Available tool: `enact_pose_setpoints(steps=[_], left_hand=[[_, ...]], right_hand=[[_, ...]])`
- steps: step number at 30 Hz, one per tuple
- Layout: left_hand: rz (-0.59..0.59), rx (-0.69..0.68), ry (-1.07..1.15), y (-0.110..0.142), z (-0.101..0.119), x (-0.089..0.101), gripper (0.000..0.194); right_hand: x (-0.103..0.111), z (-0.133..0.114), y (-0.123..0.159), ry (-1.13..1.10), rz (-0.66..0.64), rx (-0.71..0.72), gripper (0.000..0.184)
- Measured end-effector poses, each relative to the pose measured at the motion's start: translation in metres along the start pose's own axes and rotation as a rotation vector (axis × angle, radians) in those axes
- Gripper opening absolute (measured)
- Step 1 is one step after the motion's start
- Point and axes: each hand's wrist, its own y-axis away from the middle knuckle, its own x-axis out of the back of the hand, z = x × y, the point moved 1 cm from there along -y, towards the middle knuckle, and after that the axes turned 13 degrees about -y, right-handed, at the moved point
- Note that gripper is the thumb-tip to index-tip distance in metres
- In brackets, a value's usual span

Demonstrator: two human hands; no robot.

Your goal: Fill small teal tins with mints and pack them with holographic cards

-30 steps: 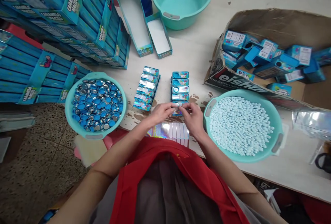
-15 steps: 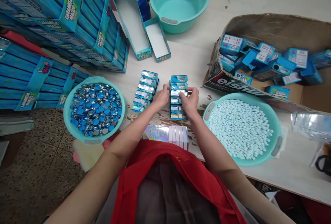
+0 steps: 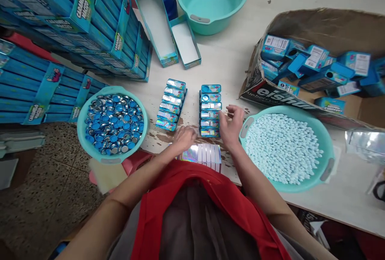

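Note:
My left hand is over the table at the upper left edge of a sheet of shiny holographic stickers; its fingers point down and are blurred. Whether it pinches a sticker cannot be made out. My right hand is open, thumb and fingers apart, just right of a row of small blue candy boxes in a tray. Shiny strips cover the tops of several; the two farthest show round recesses instead. Left of it, a second slanted row of blue candy boxes carries shiny strips.
At left stands a teal basin of blue-and-silver caps; at right, a teal basin of pale blue candies. Behind are a cardboard carton of blue boxes, another teal basin, two open trays and stacked blue displays.
My left hand has left the right-hand row and come toward me to the sticker sheet. The right hand has drawn off the box tops to the right and opened.

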Motion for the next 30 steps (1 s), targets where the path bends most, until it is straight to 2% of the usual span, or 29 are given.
enact_pose_setpoints(steps=[2, 4, 6, 8, 11, 14, 18, 21, 24, 26, 28, 30], left_hand=[[-0.082, -0.024, -0.073, 0.019, 0.0, -0.016, 0.028], [-0.118, -0.032, -0.079, 0.031, 0.0, -0.028, 0.03], [-0.152, -0.022, -0.002, 0.037, -0.003, -0.032, 0.03], [-0.195, -0.014, 0.124, 0.036, -0.007, -0.031, 0.027], [-0.2, 0.005, 0.213, 0.033, -0.013, -0.025, 0.025], [-0.176, 0.036, 0.179, 0.03, -0.013, -0.024, 0.029], [-0.167, 0.079, 0.174, 0.026, -0.012, -0.032, 0.029], [-0.18, 0.117, 0.183, 0.022, -0.011, -0.036, 0.028], [-0.176, 0.128, 0.188, 0.019, -0.01, -0.038, 0.026], [-0.147, 0.12, 0.189, 0.02, -0.01, -0.037, 0.026], [-0.06, 0.111, 0.241, 0.025, -0.012, -0.033, 0.027], [0.062, 0.064, 0.437, 0.033, -0.012, -0.023, 0.033]], right_hand=[[0.014, -0.014, 0.03, -0.014, -0.094, 0.126, 0.008], [0.024, -0.021, 0.062, -0.059, -0.26, 0.186, 0.006], [0.029, -0.018, 0.089, -0.091, -0.407, 0.167, 0.009], [0.028, -0.008, 0.108, -0.073, -0.502, 0.109, 0.012], [0.018, 0.013, 0.121, 0.062, -0.61, 0.089, 0.023], [0.005, 0.028, 0.124, 0.219, -0.753, 0.162, 0.032], [-0.001, 0.036, 0.129, 0.296, -0.924, 0.275, 0.033], [0.003, 0.036, 0.131, 0.31, -0.955, 0.329, 0.025], [0.009, 0.025, 0.126, 0.306, -0.968, 0.301, 0.014], [0.014, 0.011, 0.118, 0.272, -0.947, 0.213, 0.015], [0.02, -0.007, 0.107, 0.184, -0.877, 0.085, 0.015], [0.027, -0.025, 0.095, 0.056, -0.785, -0.051, 0.016]])
